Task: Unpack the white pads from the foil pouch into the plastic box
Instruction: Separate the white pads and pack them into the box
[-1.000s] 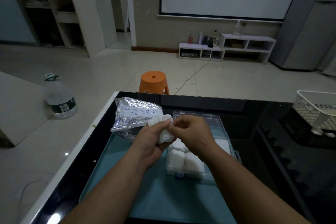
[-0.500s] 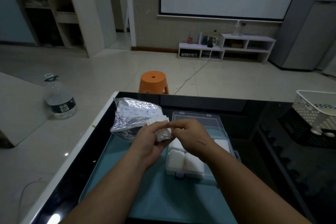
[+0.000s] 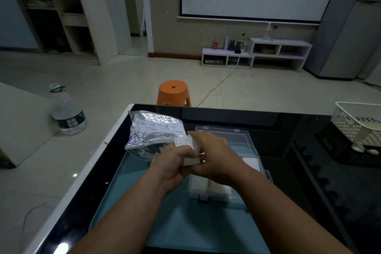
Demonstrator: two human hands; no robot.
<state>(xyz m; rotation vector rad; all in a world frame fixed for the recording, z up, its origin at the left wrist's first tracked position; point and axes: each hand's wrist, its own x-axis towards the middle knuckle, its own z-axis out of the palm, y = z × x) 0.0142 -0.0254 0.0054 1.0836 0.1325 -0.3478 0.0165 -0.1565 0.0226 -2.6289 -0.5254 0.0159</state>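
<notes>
A crinkled silver foil pouch (image 3: 153,133) with blue print lies on the black table, left of the clear plastic box (image 3: 223,136). My left hand (image 3: 175,166) and my right hand (image 3: 216,156) meet above the box and both grip a stack of white pads (image 3: 188,150) between them. The right hand's fingers curl over the top of the stack. White pads (image 3: 209,186) fill the near part of the box, and one more pad (image 3: 250,163) shows at its right side. The box lid stands open at the back.
The box sits on a teal mat (image 3: 185,227) on the black table (image 3: 319,192). A white perforated basket (image 3: 358,128) stands at the right edge. On the floor are an orange stool (image 3: 173,93) beyond the table and a water bottle (image 3: 68,113) at the left.
Both hands with the pad stack have shifted slightly right and toward the box. The right hand now covers more of the stack. The pouch has not moved.
</notes>
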